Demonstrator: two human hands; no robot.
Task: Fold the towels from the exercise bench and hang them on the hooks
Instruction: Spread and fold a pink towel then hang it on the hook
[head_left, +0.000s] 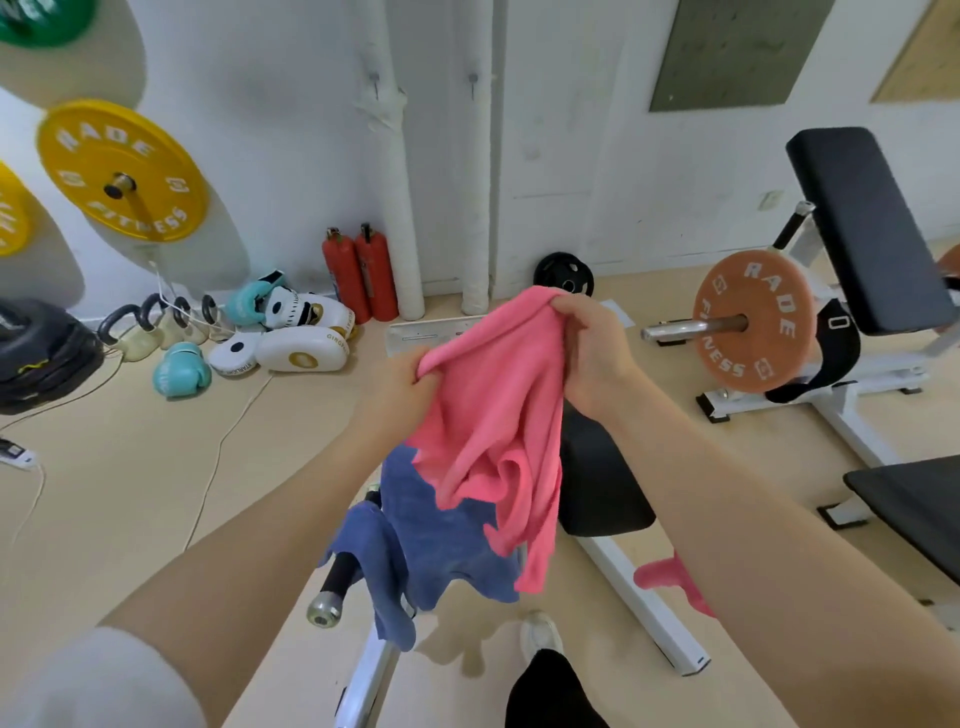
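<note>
A pink towel (493, 415) hangs crumpled in the air between my hands. My left hand (402, 387) pinches its left edge, and my right hand (592, 353) grips its top right corner. Below it a blue towel (436, 540) lies draped over the end of the exercise bench (597, 483), hanging down past a black roller bar (335, 582). Another piece of pink cloth (670, 579) shows under my right forearm, partly hidden. Two small hooks (374, 80) (472, 80) stick out of the white wall ahead, both bare.
Two white pipes (400, 208) run down the wall by two red fire extinguishers (361, 275). Boxing gloves and pads (270, 332) lie on the floor at left. A machine with an orange plate (753, 327) stands at right. My shoe (540, 634) is below.
</note>
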